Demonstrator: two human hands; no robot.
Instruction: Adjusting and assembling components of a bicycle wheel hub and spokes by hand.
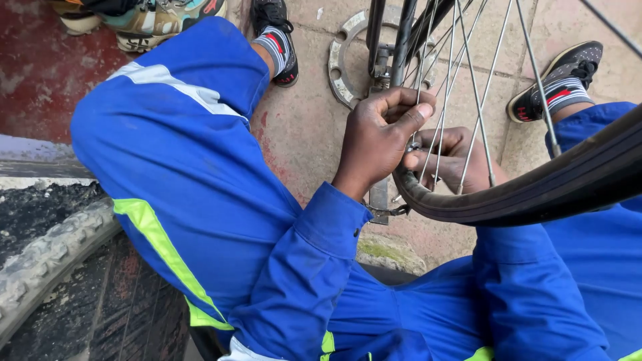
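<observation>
A bicycle wheel stands in front of me, its black tyre [535, 190] curving across the right side and thin metal spokes [468, 73] fanning up from the rim. My left hand [378, 137] is curled at the rim's inner edge, thumb and fingers pinched around a spoke end. My right hand [458, 157] sits just behind the spokes and touches the rim beside it; whether it grips anything is hidden. Both arms wear blue overall sleeves. The dark bicycle frame tubes [401, 33] rise behind the hands.
A flat metal ring [338, 63] lies on the paving by the frame. My feet in black shoes rest at the upper middle [274, 33] and upper right [565, 70]. A knobby tyre [47, 261] lies at lower left. Another person's sneakers [144, 20] stand at top left.
</observation>
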